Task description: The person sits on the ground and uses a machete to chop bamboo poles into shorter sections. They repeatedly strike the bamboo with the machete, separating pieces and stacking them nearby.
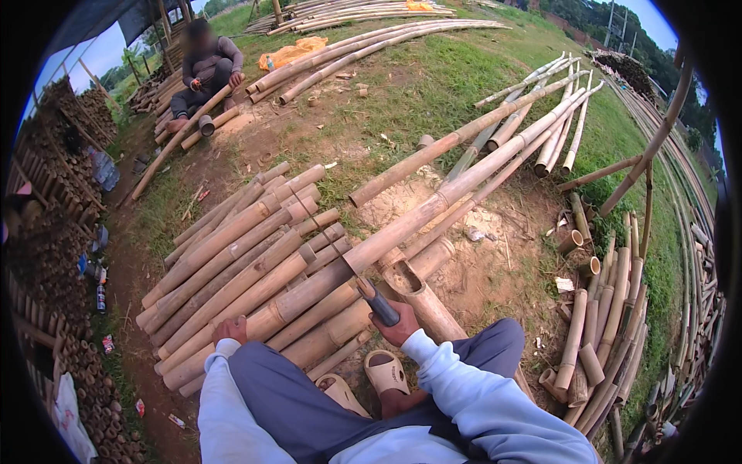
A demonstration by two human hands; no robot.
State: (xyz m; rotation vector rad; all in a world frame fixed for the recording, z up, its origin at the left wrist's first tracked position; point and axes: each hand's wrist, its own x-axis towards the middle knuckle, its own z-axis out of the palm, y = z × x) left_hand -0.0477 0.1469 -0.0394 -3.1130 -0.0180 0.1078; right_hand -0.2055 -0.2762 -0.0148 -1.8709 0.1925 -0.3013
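My right hand [401, 325] is closed around the dark handle of a handsaw [378, 303]. Its thin blade slants up and to the left, lying across a long bamboo pole [427, 219]. At the blade the pole's colour turns from pale to darker brown. Farther down to the left, my left hand [230, 330] grips the near part of this pole, its fingertips partly hidden. Cut bamboo lengths [251, 240] lie side by side in a stack under and beyond the pole. A thick notched bamboo piece [421, 295] stands close to my right hand, touching the pole's underside or just beside it.
Across the yard a person [207, 66] sits holding a bamboo pole [182, 139]. Long poles [371, 39] lie at the back, and more [533, 116] at the right. Short bamboo pieces [603, 332] are heaped on my right; stacked bamboo [54, 271] lines the left. Sawdust [402, 203] covers the ground.
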